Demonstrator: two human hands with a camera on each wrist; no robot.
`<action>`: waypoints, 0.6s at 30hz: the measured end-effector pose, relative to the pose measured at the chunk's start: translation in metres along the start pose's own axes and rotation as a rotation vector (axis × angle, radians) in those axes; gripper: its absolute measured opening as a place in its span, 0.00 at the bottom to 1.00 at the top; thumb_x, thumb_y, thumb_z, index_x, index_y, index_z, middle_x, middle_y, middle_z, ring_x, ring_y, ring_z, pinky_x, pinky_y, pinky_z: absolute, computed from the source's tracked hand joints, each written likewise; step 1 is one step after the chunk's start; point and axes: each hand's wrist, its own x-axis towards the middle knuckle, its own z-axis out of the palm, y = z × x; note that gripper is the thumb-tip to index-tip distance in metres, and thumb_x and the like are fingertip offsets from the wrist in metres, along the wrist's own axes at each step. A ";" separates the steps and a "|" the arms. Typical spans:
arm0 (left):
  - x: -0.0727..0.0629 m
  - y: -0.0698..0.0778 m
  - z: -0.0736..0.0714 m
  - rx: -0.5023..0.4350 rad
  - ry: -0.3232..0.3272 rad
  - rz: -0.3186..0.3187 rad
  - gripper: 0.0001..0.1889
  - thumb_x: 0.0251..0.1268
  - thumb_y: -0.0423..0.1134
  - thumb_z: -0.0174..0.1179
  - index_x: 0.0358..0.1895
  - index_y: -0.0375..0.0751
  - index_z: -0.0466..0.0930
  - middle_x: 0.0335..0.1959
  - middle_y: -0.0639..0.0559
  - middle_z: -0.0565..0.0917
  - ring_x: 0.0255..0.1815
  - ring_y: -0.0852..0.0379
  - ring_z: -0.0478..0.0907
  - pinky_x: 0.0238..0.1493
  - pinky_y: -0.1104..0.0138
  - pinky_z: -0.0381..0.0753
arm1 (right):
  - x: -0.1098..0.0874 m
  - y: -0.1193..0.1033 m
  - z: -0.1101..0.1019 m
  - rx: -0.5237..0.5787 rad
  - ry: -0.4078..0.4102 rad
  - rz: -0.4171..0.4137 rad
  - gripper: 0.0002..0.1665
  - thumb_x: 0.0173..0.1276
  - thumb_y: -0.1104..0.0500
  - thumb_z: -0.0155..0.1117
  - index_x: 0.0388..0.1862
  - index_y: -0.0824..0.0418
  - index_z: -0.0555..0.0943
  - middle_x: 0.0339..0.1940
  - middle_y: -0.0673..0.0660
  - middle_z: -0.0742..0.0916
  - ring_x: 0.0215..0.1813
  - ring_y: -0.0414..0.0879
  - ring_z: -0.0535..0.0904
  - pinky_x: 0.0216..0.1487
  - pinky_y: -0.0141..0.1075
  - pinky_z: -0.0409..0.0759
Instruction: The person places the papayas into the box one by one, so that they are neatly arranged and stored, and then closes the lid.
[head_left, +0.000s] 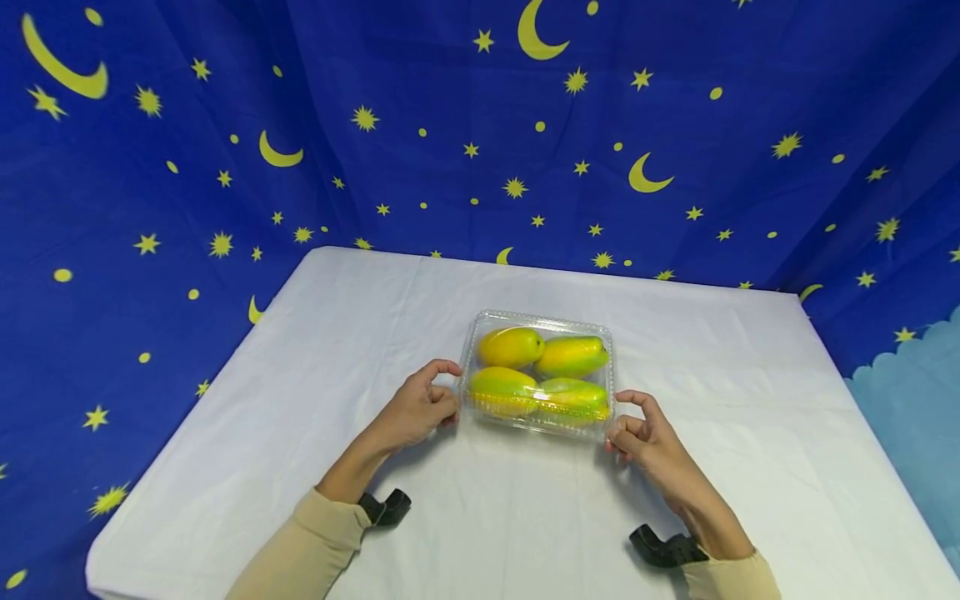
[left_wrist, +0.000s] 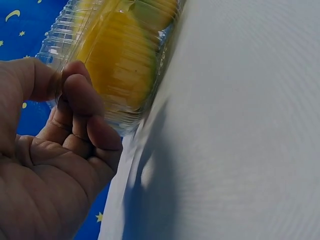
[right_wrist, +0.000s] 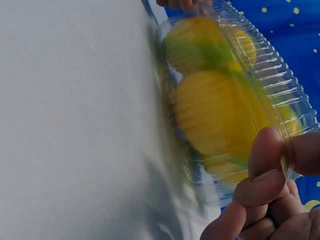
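A clear plastic clamshell container [head_left: 540, 319] with ridged walls is on the white-covered table. Several yellow-green mangoes [head_left: 510, 347] lie inside it in two rows. At its left end, my left hand [head_left: 420, 408] pinches the rim between thumb and forefinger, the other fingers curled in. My right hand [head_left: 656, 446] pinches the rim at the near right corner in the same way. In the left wrist view, a yellow mango [left_wrist: 117, 62] shows through the end wall, just beyond the fingers. The right wrist view shows the container's lower edge close over the cloth.
A white cloth [head_left: 517, 517] covers the table. Behind and to the left hangs a dark blue curtain [head_left: 450, 92] with yellow moons and stars; light blue fabric [head_left: 915, 408] is at the right. Black wrist mounts [head_left: 386, 508] sit on both forearms at the beige sleeves [head_left: 307, 542].
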 end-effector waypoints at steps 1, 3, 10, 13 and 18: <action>0.000 0.000 0.000 0.002 0.002 0.002 0.21 0.68 0.28 0.52 0.63 0.41 0.66 0.24 0.38 0.80 0.25 0.50 0.75 0.30 0.65 0.76 | 0.000 0.000 0.000 0.002 -0.009 0.000 0.30 0.75 0.66 0.54 0.69 0.61 0.53 0.29 0.52 0.81 0.29 0.45 0.74 0.33 0.37 0.75; -0.001 0.000 0.000 0.007 0.005 0.009 0.20 0.69 0.28 0.51 0.63 0.41 0.66 0.24 0.40 0.80 0.25 0.50 0.75 0.31 0.64 0.77 | 0.000 0.000 -0.001 0.007 -0.030 0.010 0.30 0.76 0.65 0.54 0.69 0.60 0.52 0.30 0.53 0.81 0.28 0.44 0.72 0.32 0.37 0.74; -0.001 0.001 0.000 0.041 0.013 0.005 0.19 0.69 0.30 0.53 0.61 0.44 0.66 0.23 0.40 0.80 0.22 0.52 0.72 0.22 0.69 0.67 | 0.000 0.000 -0.005 -0.005 -0.095 0.012 0.28 0.79 0.62 0.51 0.69 0.57 0.50 0.33 0.61 0.81 0.24 0.45 0.71 0.26 0.41 0.76; -0.002 0.001 -0.001 0.066 0.009 0.022 0.19 0.69 0.31 0.53 0.61 0.44 0.66 0.22 0.42 0.79 0.21 0.55 0.69 0.22 0.70 0.66 | -0.002 0.000 -0.006 -0.030 -0.106 0.010 0.28 0.80 0.60 0.51 0.70 0.58 0.50 0.33 0.63 0.81 0.25 0.46 0.71 0.28 0.41 0.76; -0.004 0.001 -0.003 0.125 -0.005 0.065 0.18 0.71 0.32 0.52 0.62 0.45 0.67 0.21 0.47 0.75 0.19 0.59 0.65 0.22 0.70 0.66 | -0.004 0.001 -0.008 -0.059 -0.104 0.009 0.30 0.80 0.58 0.51 0.71 0.57 0.49 0.34 0.64 0.81 0.26 0.48 0.72 0.30 0.40 0.76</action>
